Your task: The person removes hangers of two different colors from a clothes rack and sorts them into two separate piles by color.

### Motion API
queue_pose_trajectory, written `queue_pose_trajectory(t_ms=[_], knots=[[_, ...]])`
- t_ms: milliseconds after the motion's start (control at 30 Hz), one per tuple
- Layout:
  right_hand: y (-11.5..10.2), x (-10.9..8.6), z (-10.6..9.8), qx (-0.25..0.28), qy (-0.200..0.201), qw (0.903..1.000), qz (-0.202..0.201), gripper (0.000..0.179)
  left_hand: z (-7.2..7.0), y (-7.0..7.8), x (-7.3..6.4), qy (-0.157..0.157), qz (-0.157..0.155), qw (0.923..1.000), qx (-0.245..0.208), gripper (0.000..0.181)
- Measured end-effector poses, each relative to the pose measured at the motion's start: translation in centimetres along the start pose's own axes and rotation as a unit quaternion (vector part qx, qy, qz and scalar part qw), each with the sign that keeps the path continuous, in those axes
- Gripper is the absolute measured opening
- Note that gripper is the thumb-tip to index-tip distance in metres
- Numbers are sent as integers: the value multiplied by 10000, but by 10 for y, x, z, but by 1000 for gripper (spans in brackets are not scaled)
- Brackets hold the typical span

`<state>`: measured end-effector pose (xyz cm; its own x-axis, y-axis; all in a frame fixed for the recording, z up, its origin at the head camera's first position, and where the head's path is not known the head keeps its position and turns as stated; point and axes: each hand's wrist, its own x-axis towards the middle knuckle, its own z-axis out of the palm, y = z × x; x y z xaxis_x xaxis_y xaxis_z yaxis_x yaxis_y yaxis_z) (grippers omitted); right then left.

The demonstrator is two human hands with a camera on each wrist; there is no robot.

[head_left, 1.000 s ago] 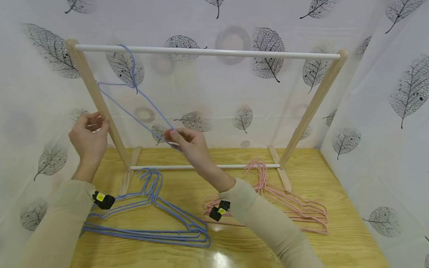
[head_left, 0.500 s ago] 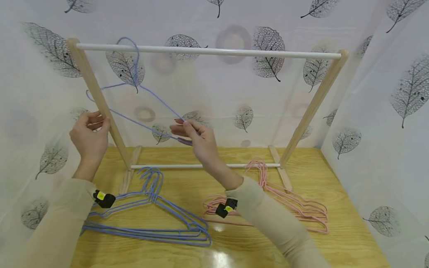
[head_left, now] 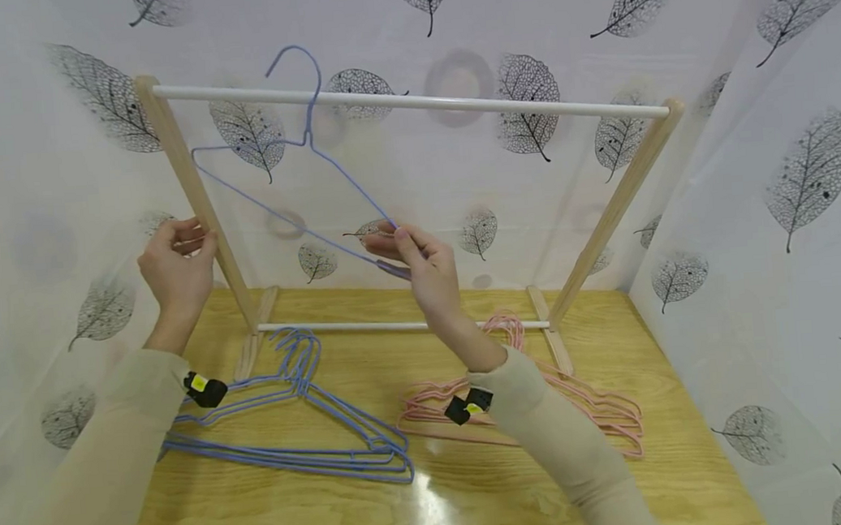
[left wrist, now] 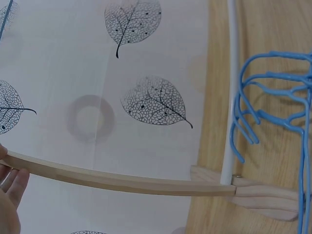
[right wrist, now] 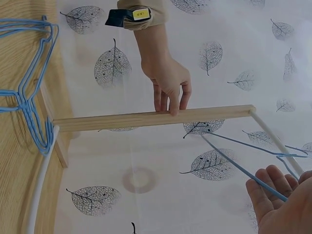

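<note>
My right hand [head_left: 432, 278] pinches a blue clothes hanger [head_left: 357, 187] at its lower right corner, thumb on the near side. The hanger is tilted, its hook raised above the white top rail [head_left: 409, 102] of a small garment rack, and its neck crosses the rail in the head view. On the rack's left side, my left hand [head_left: 177, 263] grips the wooden post [head_left: 191, 181] with thumb and fingers. The right wrist view shows those fingers over the post [right wrist: 122, 121], and the hanger's wire [right wrist: 243, 170] running across my right palm.
Several blue hangers [head_left: 302, 458] lie stacked on the wooden table [head_left: 292, 523] at the left, hooks by the lower rail [head_left: 352, 327]. Several pink hangers [head_left: 591, 401] lie at the right, partly behind my right forearm. Leaf-patterned cloth [head_left: 739, 216] surrounds the table.
My right hand has moved right, carrying the blue hanger; its hook, earlier over the rail near the left post, now stands higher and farther right. My left hand stays on the post.
</note>
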<state>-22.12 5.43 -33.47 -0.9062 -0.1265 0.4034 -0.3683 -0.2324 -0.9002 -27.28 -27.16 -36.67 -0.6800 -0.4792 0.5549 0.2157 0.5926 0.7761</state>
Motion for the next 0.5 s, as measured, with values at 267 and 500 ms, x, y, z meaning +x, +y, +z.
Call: queue_pose_trajectory(t_ms=[267, 500], knots=[[-9, -13, -18, -99, 20, 9999, -114, 39, 0, -3, 0, -8, -27, 10000, 18, 26], [-13, -33, -34, -99, -23, 9999, -73, 41, 0, -3, 2, 8, -38, 10000, 11, 26]])
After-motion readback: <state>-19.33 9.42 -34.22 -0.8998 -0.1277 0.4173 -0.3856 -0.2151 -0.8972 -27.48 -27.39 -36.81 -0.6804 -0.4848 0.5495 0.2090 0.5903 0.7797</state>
